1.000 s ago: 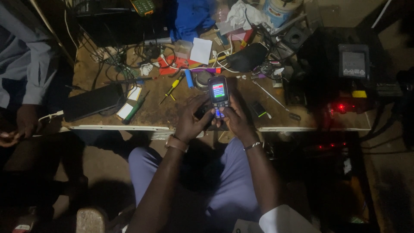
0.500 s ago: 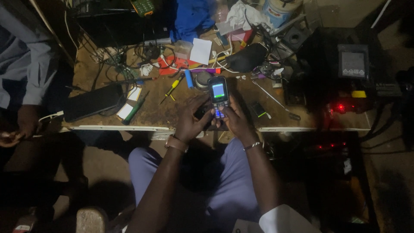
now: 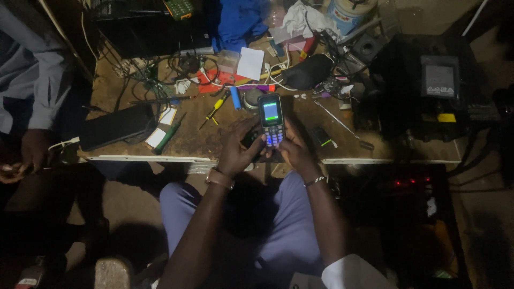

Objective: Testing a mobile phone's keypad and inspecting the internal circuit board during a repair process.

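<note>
A small keypad phone [image 3: 271, 119] with a lit screen and glowing keys is held upright over the front edge of the wooden workbench [image 3: 193, 143]. My left hand [image 3: 239, 148] grips its left side, thumb near the keypad. My right hand [image 3: 295, 150] holds the right side and lower end. Both hands wear a wristband. A small dark part [image 3: 323, 136] lies on the bench just right of my right hand.
The bench is cluttered: a yellow-handled screwdriver [image 3: 214, 109], a dark tablet [image 3: 116, 126], a green-handled tool [image 3: 168, 135], tangled cables [image 3: 160, 72], white paper [image 3: 250, 63], a blue cloth [image 3: 238, 21]. A dark box [image 3: 435, 91] stands right. Another person's hand [image 3: 29, 155] is at left.
The phone and both hands stay in nearly the same place; only a slight shift of the fingers on the phone shows.
</note>
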